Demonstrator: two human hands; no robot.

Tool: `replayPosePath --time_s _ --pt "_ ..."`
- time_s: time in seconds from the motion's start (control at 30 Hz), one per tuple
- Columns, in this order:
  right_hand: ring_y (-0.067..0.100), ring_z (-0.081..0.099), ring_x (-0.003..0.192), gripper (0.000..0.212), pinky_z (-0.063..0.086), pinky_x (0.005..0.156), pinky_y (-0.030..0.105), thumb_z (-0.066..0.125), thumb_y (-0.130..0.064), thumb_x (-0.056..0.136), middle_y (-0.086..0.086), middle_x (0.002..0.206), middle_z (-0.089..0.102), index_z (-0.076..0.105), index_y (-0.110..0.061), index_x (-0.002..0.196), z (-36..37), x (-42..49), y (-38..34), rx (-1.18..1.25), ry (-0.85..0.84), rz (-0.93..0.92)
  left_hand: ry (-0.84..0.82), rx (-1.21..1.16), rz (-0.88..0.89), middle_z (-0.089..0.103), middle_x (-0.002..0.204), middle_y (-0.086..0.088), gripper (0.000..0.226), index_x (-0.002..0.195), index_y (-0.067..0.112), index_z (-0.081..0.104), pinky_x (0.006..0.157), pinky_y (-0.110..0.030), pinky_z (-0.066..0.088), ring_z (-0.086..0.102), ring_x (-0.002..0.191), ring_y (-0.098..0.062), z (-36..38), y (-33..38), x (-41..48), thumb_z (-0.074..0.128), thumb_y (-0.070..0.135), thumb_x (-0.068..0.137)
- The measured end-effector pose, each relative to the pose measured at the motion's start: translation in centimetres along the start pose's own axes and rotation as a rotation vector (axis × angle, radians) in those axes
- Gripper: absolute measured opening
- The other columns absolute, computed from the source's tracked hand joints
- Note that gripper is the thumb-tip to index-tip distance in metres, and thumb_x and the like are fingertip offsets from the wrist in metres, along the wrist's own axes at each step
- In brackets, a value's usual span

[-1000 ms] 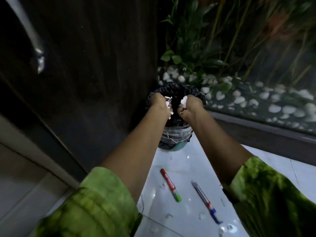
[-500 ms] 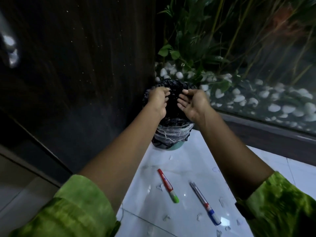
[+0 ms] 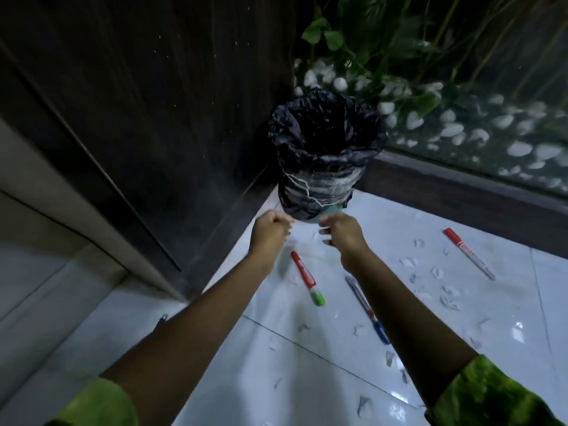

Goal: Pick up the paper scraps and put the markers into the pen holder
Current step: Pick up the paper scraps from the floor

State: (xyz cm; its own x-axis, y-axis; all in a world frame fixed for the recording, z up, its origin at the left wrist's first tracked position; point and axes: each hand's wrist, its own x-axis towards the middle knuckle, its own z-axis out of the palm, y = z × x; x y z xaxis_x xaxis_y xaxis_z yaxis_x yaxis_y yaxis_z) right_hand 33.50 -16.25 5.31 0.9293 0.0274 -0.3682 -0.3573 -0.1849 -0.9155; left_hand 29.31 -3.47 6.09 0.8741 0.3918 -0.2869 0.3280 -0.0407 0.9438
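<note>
Paper scraps (image 3: 442,290) lie scattered over white floor tiles (image 3: 307,379) w/ three markers: red/green marker (image 3: 307,278), blue-tipped marker (image 3: 367,309), red-capped marker (image 3: 468,253) further right. Head view: left hand (image 3: 270,232) curled into a fist, contents not visible; right hand (image 3: 342,233) fingers loosely bent, empty, both just in front of black-bagged bin (image 3: 322,155).

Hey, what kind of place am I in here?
Likely an indoor corner beside a planted bed: glossy tiled floor, a lined bin against a dark wood wall, white pebbles behind glass.

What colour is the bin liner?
Black, glossy and crinkled bin liner; head view, the only one.
</note>
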Motion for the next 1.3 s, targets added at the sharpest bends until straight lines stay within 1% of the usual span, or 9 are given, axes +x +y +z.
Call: replayPosePath --time_s 0.07,0.17,0.27,0.37,0.57,0.7,0.87,1.13,1.3 --pt "0.030 0.057 0.106 0.026 0.043 0.085 0.029 0.047 -0.002 0.088 0.017 0.117 0.061 0.063 -0.003 0.108 0.5 1.7 3.5 -0.375 -0.054 -0.036 -0.030 0.213 -0.034 0.063 0.084 -0.008 0.029 0.069 0.013 0.058 0.070 -0.022 0.044 0.056 0.082 -0.020 -0.2 -3.6 0.2 0.042 -0.004 0.087" --pt "0.028 0.031 0.138 0.055 0.028 0.110 0.031 0.040 0.004 0.085 0.011 0.152 0.029 0.042 -0.010 0.138 1.1 3.2 6.4 -0.806 -0.178 -0.108 -0.089 0.568 -0.014 0.059 0.111 -0.014 0.021 0.093 0.004 0.063 0.083 -0.025 0.045 0.059 0.098 -0.025 -0.4 -8.1 -0.3 0.045 -0.002 0.088" --pt "0.031 0.018 0.141 0.065 0.028 0.113 0.040 0.037 0.005 0.083 0.006 0.158 0.010 0.030 -0.017 0.145 1.7 4.1 7.1 -1.053 -0.239 -0.204 -0.157 0.694 0.034 0.050 0.121 -0.015 0.026 0.112 0.004 0.057 0.094 -0.031 0.048 0.055 0.110 -0.027 -0.3 -10.1 -0.9 0.052 0.001 0.087" --pt "0.031 0.030 0.132 0.055 0.039 0.102 0.036 0.040 0.005 0.083 0.011 0.151 0.029 0.041 -0.007 0.137 1.6 4.0 7.8 -1.250 -0.215 -0.337 -0.175 0.698 0.082 0.048 0.124 -0.016 0.035 0.120 0.005 0.053 0.097 -0.035 0.048 0.052 0.115 -0.027 0.0 -10.7 -0.8 0.059 0.006 0.086" --pt "0.029 0.048 0.108 0.023 0.045 0.078 0.033 0.037 0.002 0.088 0.017 0.114 0.052 0.057 0.002 0.099 -0.9 -0.1 9.9 -1.271 -0.148 -0.366 -0.217 0.794 0.212 0.051 0.128 -0.014 0.036 0.123 0.009 0.058 0.099 -0.033 0.045 0.049 0.118 -0.029 1.0 -11.1 -0.8 0.059 0.010 0.087" --pt "0.030 0.050 0.106 0.024 0.043 0.081 0.032 0.035 0.001 0.091 0.018 0.115 0.052 0.056 0.005 0.102 -2.8 -2.8 10.3 -1.160 -0.138 -0.300 -0.214 0.891 0.274 0.054 0.120 -0.011 0.022 0.109 0.011 0.061 0.090 -0.032 0.046 0.048 0.112 -0.026 1.8 -11.0 -1.2 0.057 0.014 0.088" --pt "0.035 0.055 0.106 0.028 0.038 0.104 0.031 0.036 0.007 0.087 0.026 0.107 0.062 0.064 0.009 0.091 -4.5 -5.5 11.0 -0.969 -0.181 -0.317 -0.235 0.963 0.329 0.055 0.108 -0.015 0.015 0.098 0.004 0.060 0.080 -0.032 0.044 0.052 0.101 -0.028 2.0 -11.0 -2.2 0.049 0.010 0.090" --pt "0.025 0.047 0.107 0.029 0.040 0.089 0.027 0.041 -0.008 0.092 0.011 0.119 0.054 0.059 -0.006 0.116 -6.2 -11.2 14.5 -1.089 -0.203 -0.377 -0.399 0.874 0.258 0.054 0.091 -0.015 0.009 0.079 -0.002 0.061 0.080 -0.035 0.046 0.058 0.090 -0.032 1.2 -12.5 -6.6 0.053 0.001 0.084" --pt "0.026 0.048 0.109 0.034 0.041 0.088 0.029 0.043 0.000 0.088 0.010 0.119 0.057 0.061 -0.008 0.115 -6.3 -12.1 14.3 -1.032 -0.144 -0.339 -0.339 0.779 0.214 0.058 0.095 -0.013 0.009 0.091 0.000 0.062 0.078 -0.025 0.042 0.059 0.096 -0.029 0.4 -12.3 -8.5 0.055 0.003 0.085"
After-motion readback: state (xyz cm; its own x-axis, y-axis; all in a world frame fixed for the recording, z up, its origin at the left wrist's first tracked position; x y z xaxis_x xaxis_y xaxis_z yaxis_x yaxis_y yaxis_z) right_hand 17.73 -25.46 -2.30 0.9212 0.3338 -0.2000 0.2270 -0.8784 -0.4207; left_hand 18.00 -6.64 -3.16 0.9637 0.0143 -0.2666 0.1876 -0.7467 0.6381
